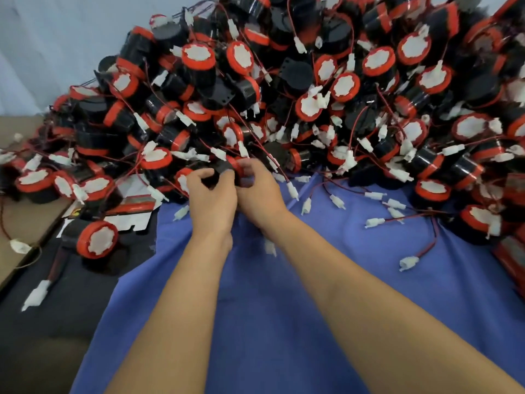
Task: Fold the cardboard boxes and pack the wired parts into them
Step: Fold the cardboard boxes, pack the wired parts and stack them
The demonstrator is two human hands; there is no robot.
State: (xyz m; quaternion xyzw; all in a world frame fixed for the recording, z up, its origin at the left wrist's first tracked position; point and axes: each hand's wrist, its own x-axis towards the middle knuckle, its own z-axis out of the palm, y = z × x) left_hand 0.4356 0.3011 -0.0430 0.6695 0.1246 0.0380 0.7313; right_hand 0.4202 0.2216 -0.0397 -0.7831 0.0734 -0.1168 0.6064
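Hands meet at the foot of the heap: the left hand (211,194) and the right hand (260,191) sit knuckle to knuckle, their fingers (203,174) curled round one black cylindrical part with a red cap (225,167) and gripping it from either side. Two hands are probably needed because the part's thin red wire is tangled with its neighbours, so one steadies the body while the other frees the lead. Which finger, if any, holds the wire cannot be told, since the part is largely hidden by the hands and blurred.

That part sits at the near edge of the great pile of black-and-red wired parts (312,81), which slopes up and away across the far side of the view. White plastic plugs (375,222) trail out of it on red leads onto the blue cloth (284,294). The cloth spreads under both forearms and likely serves as working room for folding and packing.

To the left lie flat printed cardboard box blanks (133,201), partly tucked under the pile's edge, not yet folded and within easy reach. A separate red-capped black part (96,240) lies just beside them on a dark surface (56,308), apart from the heap. At the far left is a brown cardboard sheet (25,217). No folded box is visible, so packing of this part seems some steps away.
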